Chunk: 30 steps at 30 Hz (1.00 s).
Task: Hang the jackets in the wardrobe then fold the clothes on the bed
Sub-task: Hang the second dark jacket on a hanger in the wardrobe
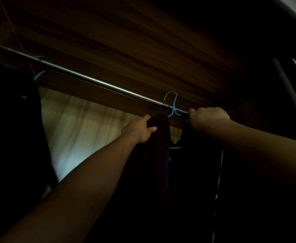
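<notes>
Currently both arms are reaching up to the wardrobe rod point(91, 79), which is running 10 to 4 o'clock. Left grip point(140, 128) is pinching the shoulder of the dark jacket point(154, 155), thumb curled over the cloth. Right grip point(208, 116) is curling at the rod; too dark to tell what it's holding. Blue hanger hook point(171, 102) is sitting on the rod between them, at 1 o'clock from the left grip. Jacket is hanging with its long axis 12 to 6, so the left grip is nearer. Next is probably sliding it along the rod.
</notes>
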Motion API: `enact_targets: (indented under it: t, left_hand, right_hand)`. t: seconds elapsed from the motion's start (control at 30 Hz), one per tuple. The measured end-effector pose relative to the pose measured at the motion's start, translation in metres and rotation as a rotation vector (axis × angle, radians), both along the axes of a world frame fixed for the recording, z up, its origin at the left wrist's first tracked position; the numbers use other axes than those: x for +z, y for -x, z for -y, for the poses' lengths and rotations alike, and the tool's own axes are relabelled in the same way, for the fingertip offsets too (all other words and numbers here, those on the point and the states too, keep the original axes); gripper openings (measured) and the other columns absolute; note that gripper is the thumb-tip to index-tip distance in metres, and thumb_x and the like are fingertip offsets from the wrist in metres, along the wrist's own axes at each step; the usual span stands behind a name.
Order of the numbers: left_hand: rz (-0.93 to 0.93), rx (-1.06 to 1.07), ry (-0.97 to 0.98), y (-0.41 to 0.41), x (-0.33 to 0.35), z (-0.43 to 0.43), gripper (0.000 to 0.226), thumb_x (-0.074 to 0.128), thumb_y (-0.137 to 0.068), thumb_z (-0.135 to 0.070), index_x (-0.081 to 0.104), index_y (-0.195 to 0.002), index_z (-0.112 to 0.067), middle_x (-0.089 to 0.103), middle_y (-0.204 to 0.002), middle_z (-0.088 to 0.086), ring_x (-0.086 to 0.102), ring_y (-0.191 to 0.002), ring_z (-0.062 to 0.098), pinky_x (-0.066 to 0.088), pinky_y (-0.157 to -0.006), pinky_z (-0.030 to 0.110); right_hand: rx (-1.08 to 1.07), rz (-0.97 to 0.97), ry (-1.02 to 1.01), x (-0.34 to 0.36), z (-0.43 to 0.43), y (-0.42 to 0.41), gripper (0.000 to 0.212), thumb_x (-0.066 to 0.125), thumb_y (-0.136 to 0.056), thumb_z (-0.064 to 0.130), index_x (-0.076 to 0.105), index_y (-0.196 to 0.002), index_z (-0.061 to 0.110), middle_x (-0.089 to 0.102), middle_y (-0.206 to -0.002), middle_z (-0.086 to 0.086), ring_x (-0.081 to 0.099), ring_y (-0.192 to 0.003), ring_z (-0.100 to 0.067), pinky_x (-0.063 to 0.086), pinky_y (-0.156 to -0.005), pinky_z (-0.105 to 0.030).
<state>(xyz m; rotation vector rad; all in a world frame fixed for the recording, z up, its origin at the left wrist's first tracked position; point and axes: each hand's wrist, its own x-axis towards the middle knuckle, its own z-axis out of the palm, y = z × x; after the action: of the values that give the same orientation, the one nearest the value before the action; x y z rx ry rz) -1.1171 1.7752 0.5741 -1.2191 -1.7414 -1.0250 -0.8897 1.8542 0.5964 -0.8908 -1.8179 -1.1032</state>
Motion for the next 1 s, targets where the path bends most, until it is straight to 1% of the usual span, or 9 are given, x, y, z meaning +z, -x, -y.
enact_targets:
  t: [0.2,0.3,0.47,0.53,0.6,0.7,0.77,0.87,1.0]
  left_hand:
    - [0.091,-0.121,0.052,0.008,-0.001,-0.009,0.053,0.059,-0.095,-0.050,0.045,-0.144,-0.034,0.060,-0.137,0.003,0.057,-0.122,0.026,0.047,-0.103,0.045]
    - [0.129,-0.153,0.065,0.014,-0.021,-0.012,0.053,0.058,-0.095,-0.051,0.045,-0.144,-0.034,0.061,-0.136,0.003,0.058,-0.120,0.028,0.048,-0.102,0.045]
    - [0.185,-0.125,-0.154,0.004,-0.056,-0.015,0.045,0.050,-0.096,-0.055,0.045,-0.139,-0.042,0.058,-0.133,0.000,0.049,-0.124,0.031,0.037,-0.102,0.051]
    - [0.269,-0.169,-0.233,-0.006,-0.065,-0.017,0.044,0.051,-0.098,-0.051,0.045,-0.140,-0.040,0.051,-0.137,0.002,0.043,-0.129,0.032,0.036,-0.105,0.055]
    - [0.373,-0.303,-0.305,-0.017,-0.076,-0.019,0.046,0.054,-0.098,-0.044,0.044,-0.143,-0.039,0.039,-0.147,0.003,0.036,-0.135,0.031,0.037,-0.109,0.057]
    - [0.522,-0.472,-0.318,-0.033,-0.098,-0.023,0.067,0.060,-0.091,-0.056,0.031,-0.150,-0.042,0.010,-0.160,0.000,0.023,-0.143,0.033,0.037,-0.112,0.055]
    - [0.566,-0.490,-0.228,-0.038,-0.108,-0.022,0.091,0.070,-0.081,-0.062,0.017,-0.153,-0.047,-0.003,-0.161,0.001,0.019,-0.145,0.035,0.037,-0.112,0.054]
    - [0.579,-0.439,-0.159,-0.035,-0.113,-0.015,0.103,0.078,-0.083,-0.033,0.004,-0.154,-0.051,0.015,-0.154,0.013,0.030,-0.138,0.037,0.043,-0.108,0.051]
    - [0.515,-0.434,-0.169,-0.023,-0.122,0.000,0.093,0.062,-0.090,-0.007,0.009,-0.153,-0.049,0.028,-0.146,0.014,0.042,-0.129,0.036,0.050,-0.101,0.046]
  right_hand:
    - [-0.009,0.015,0.028,0.000,-0.002,0.010,0.035,0.036,-0.107,0.035,0.049,-0.136,0.020,0.065,-0.120,-0.005,0.065,-0.103,-0.028,0.042,-0.069,-0.037]
    - [0.063,0.027,0.060,-0.016,-0.014,0.014,0.036,0.035,-0.105,0.044,0.053,-0.124,0.019,0.067,-0.117,-0.007,0.066,-0.103,-0.030,0.044,-0.072,-0.039]
    - [0.151,-0.128,-0.014,-0.044,-0.021,0.023,0.045,0.030,-0.101,0.058,0.052,-0.107,0.019,0.062,-0.083,-0.001,0.054,-0.066,-0.021,0.035,-0.056,-0.033]
    - [0.110,-0.211,-0.083,-0.057,-0.019,0.025,0.052,0.026,-0.098,0.063,0.054,-0.110,0.021,0.069,-0.101,-0.007,0.063,-0.086,-0.027,0.044,-0.081,-0.046]
    - [0.057,-0.303,-0.077,-0.072,-0.015,0.027,0.061,0.023,-0.095,0.067,0.057,-0.116,0.020,0.067,-0.116,-0.008,0.059,-0.111,-0.032,0.031,-0.099,-0.059]
    - [0.075,-0.406,0.050,-0.101,-0.010,0.031,0.072,0.030,-0.091,0.073,0.046,-0.137,0.021,0.049,-0.143,-0.009,0.037,-0.136,-0.036,0.021,-0.107,-0.068]
    - [0.122,-0.442,0.117,-0.122,-0.008,0.037,0.090,0.044,-0.087,0.074,0.022,-0.154,0.018,0.017,-0.163,-0.013,0.007,-0.152,-0.037,0.005,-0.114,-0.070]
    - [0.204,-0.479,0.174,-0.154,-0.002,0.044,0.110,0.063,-0.086,0.056,-0.004,-0.159,0.009,-0.020,-0.164,-0.019,-0.023,-0.151,-0.037,-0.004,-0.117,-0.066]
    - [0.410,-0.658,0.201,-0.186,0.012,0.041,0.108,0.072,-0.084,0.026,-0.004,-0.158,0.004,-0.016,-0.165,-0.020,-0.011,-0.154,-0.035,0.016,-0.119,-0.059]
